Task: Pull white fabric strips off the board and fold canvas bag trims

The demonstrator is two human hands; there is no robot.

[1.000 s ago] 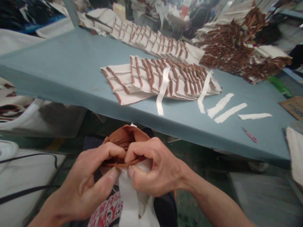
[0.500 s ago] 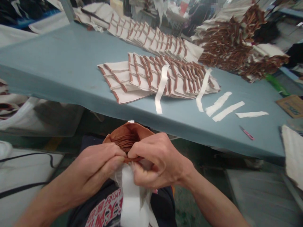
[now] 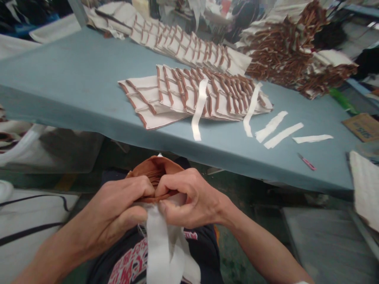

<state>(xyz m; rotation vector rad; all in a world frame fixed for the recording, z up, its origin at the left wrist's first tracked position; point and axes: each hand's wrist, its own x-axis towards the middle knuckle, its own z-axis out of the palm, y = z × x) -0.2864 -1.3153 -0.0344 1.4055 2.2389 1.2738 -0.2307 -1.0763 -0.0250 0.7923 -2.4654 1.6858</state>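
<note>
Close to my body, a gathered brown and white cloth piece (image 3: 142,169) is held up between my hands, its brown folds bunched toward the middle. My left hand (image 3: 120,205) grips the brown edge with curled fingers, the thumb a little apart below. Pressed up beside it, my right hand (image 3: 191,197) pinches the same edge between thumb and forefinger. From under the fingertips a white fabric strip (image 3: 156,248) hangs down over the dark printed shirt (image 3: 133,256). The exact spot where strip and brown edge meet is partly hidden by my fingers.
On the blue-grey table (image 3: 74,79) lies a fanned row of white, brown-edged cloth pieces (image 3: 174,92). Loose white strips (image 3: 283,135) and pink-handled snips (image 3: 308,162) are to the right. Behind stands a large brown-and-white cloth pile (image 3: 275,59). A cardboard piece (image 3: 363,127) lies far right.
My left thumb has drawn back from the brown edge, away from the right hand's fingertips. Both hands sit slightly farther left, and the view has shifted a little.
</note>
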